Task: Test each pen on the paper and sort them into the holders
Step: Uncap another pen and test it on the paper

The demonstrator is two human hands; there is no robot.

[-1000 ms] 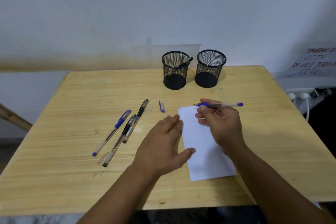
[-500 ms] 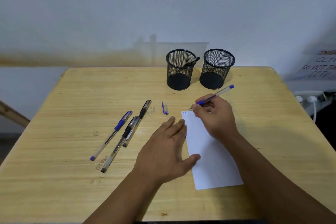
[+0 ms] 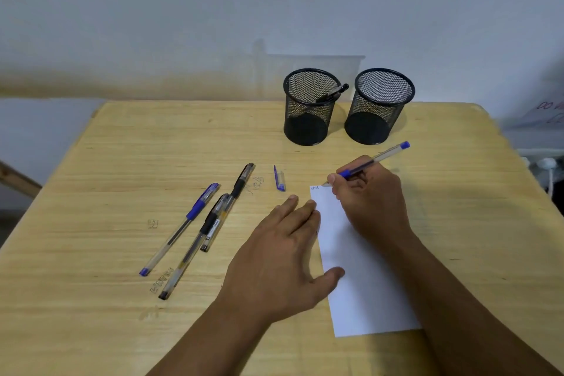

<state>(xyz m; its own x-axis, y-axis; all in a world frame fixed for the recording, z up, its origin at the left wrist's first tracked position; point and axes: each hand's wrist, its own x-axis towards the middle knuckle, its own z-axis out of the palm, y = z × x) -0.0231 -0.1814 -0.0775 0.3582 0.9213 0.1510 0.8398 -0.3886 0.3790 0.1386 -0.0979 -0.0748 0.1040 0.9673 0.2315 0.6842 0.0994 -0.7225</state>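
My right hand (image 3: 370,198) grips a blue pen (image 3: 387,153), its tip touching the top edge of the white paper (image 3: 360,290) beside a small scribble. My left hand (image 3: 283,256) lies flat, fingers and thumb pressing the paper's left edge. Three capped pens lie to the left: a blue pen (image 3: 183,223) and two black pens (image 3: 195,246) (image 3: 235,198). A loose blue cap (image 3: 279,178) lies above my left hand. Two black mesh holders stand at the back: the left holder (image 3: 308,110) has a black pen in it, the right holder (image 3: 380,107) looks empty.
Everything sits on a light wooden table (image 3: 91,299) against a white wall. Pencil marks are scribbled on the tabletop near the pens. White plugs and a cable (image 3: 546,165) show past the table's right edge.
My right hand turned the blue pen from lying level to a slanted writing grip and brought its tip down to the paper's top edge. The left hand stayed on the paper.
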